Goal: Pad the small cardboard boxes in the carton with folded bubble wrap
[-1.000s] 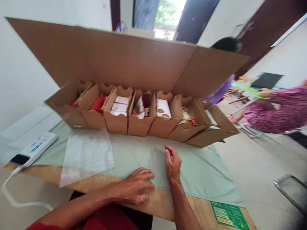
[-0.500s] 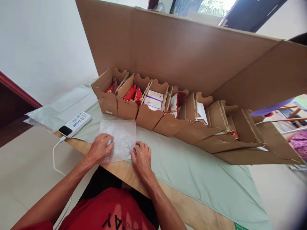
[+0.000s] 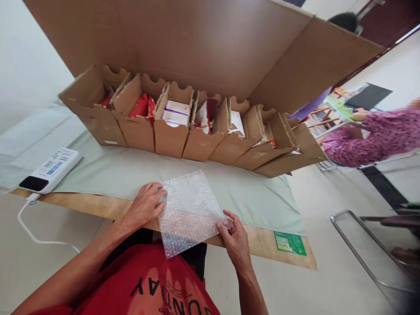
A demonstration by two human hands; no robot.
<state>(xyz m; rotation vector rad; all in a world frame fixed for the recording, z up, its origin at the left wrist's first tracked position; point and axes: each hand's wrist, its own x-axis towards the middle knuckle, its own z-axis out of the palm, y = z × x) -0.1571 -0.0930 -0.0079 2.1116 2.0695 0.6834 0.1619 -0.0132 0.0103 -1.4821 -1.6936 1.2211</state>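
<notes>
A clear, square sheet of bubble wrap (image 3: 188, 212) is held at the near edge of the wooden counter (image 3: 85, 202), roughly midway along that edge, with its near corner hanging past the edge over a red printed shirt (image 3: 154, 286). The left hand (image 3: 146, 205) is laid on the sheet's left edge, its fingers curled and closed over it. The right hand (image 3: 234, 236) is clamped on the right edge, which is pinched between thumb and fingertips. The far part of the sheet is rested on a pale green cloth (image 3: 131, 168) by which most of the counter is covered. Along the far edge of the counter a long brown cardboard box (image 3: 170, 140) is set, divided into a row of scalloped compartments, and its large lid flap (image 3: 180, 39) is raised behind it. Red packets (image 3: 141, 106) are seen in the compartments towards the left, and white boxes with purple bands (image 3: 175, 114) in the next one; what lies in the rightmost compartments cannot be made out. Near the left edge of the counter a white rectangular power bank (image 3: 49, 170) is laid, and a white cable (image 3: 31, 229) is hung from it past the near edge. A green printed label (image 3: 290, 243) is fixed at the near right corner. Well apart to the right, another person's purple patterned sleeve (image 3: 377, 135) is seen, and a bent metal frame (image 3: 361, 258) is stood on the floor.
</notes>
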